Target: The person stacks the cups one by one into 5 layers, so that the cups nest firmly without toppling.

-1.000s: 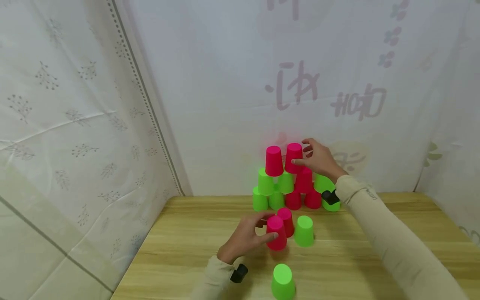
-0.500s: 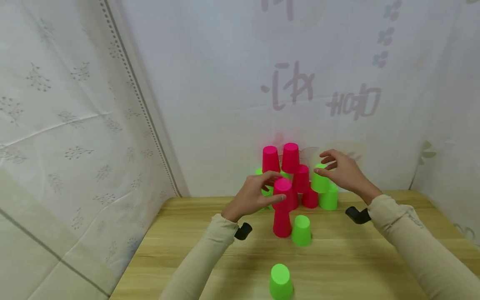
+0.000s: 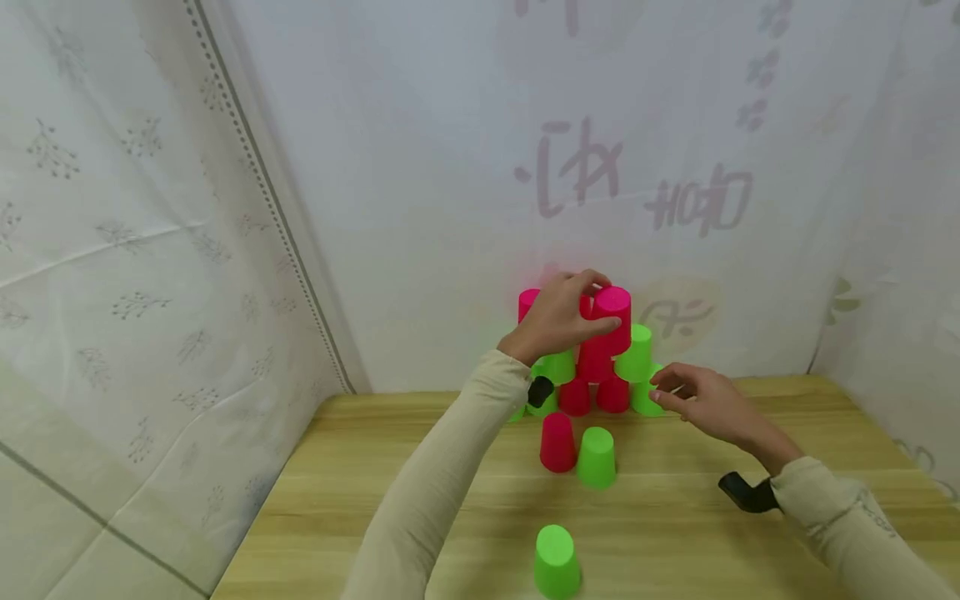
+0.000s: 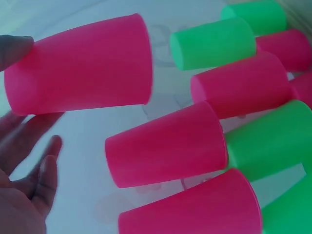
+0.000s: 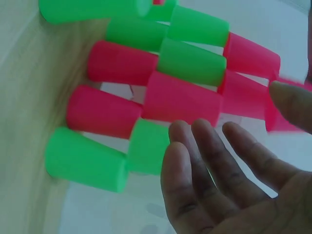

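Observation:
My left hand (image 3: 558, 315) holds a pink cup (image 3: 613, 321), upside down, at the right end of the top row of a cup stack. In the left wrist view the thumb and fingers pinch this held cup near its base, and its rim faces the stack. Two pink cups in the same row, such as the nearer-placed pink cup (image 4: 168, 146), stand beside it, partly behind my left hand in the head view. My right hand (image 3: 712, 408) hovers with relaxed fingers, holding nothing, beside the lower right green cup (image 3: 645, 396).
Below are rows of green and pink cups, including a green cup (image 3: 636, 354) at the second row's right end. In front on the wooden table (image 3: 675, 533) stand a pink cup (image 3: 557, 443), a green cup (image 3: 596, 458) and a nearer green cup (image 3: 557, 562). A patterned cloth (image 3: 420, 208) hangs behind.
My left hand has lifted a pink cup from the front of the table up to the top row's right end. My right hand has left the top-row pink cup and moved down and right.

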Demonstrator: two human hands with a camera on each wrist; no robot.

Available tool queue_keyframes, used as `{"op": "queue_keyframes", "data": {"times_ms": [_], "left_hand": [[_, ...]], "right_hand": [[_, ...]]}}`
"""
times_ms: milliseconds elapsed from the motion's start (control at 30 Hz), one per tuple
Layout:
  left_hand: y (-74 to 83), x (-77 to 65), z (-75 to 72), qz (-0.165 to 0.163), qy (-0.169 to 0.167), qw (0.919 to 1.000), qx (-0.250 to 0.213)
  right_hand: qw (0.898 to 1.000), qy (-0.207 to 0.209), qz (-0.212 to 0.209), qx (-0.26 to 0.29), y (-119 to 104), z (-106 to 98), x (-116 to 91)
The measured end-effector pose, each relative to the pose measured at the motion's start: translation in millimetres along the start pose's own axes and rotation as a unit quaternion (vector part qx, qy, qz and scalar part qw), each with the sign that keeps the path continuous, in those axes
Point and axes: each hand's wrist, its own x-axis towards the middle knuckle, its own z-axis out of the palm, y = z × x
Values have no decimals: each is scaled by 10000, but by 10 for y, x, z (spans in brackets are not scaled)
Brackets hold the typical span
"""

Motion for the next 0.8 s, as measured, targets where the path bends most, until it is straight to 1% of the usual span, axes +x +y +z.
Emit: {"op": "queue_keyframes", "data": {"times_ms": [100, 167, 233, 333, 467, 567, 700, 800], "left_hand": [[-38, 113, 57, -18, 69, 10000, 56], [-75, 163, 93, -4, 118, 9998, 128], [-116, 199, 126, -53, 155, 9994, 294], [-162, 238, 160, -184, 217, 9984, 479], [-185, 279, 197, -301, 206, 9971, 661], [-183, 309, 225, -384, 176, 9959, 798], [-179, 345, 268, -606, 278, 9920, 1076], [-180, 372, 315, -639, 374, 9891, 1273]], "right_hand": [[9998, -177, -54, 120, 36, 104, -20], [9995, -266, -149, 115, 54, 171, -26], [9991, -335, -217, 119, 62, 227, -30], [9988, -386, -298, 40, 75, 287, -44], [9989, -446, -133, 34, 105, 322, -73], [9988, -473, -5, 157, 141, 338, -83], [9982, -519, -61, 280, 201, 369, -74], [9981, -521, -121, 310, 235, 383, -76]]}}
